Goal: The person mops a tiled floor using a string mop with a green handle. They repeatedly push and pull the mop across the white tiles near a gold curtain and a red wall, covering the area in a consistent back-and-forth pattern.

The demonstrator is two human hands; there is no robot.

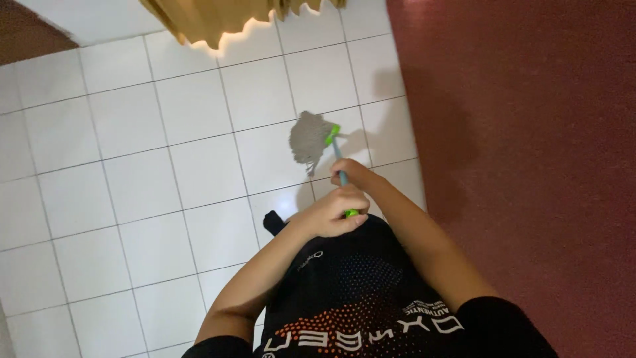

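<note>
Both hands grip one mop handle (340, 174), a thin blue-green pole seen almost end-on from the head camera. The left hand (333, 212) is curled shut around the upper end, where a bright green grip tip shows just under the fingers. The right hand (352, 174) is closed around the pole a little lower, nearer the floor, and the two hands sit close together along it. At the pole's far end a green collar joins the grey mop head (309, 139), which rests spread on the white tiled floor (132, 166), just ahead of the hands. A dark red wall (530, 132) runs down the right side, beside the tiles. A yellow-brown curtain hem (218, 20) hangs over the tiles at the top. The person's black shirt (358, 292) fills the bottom middle.
</note>
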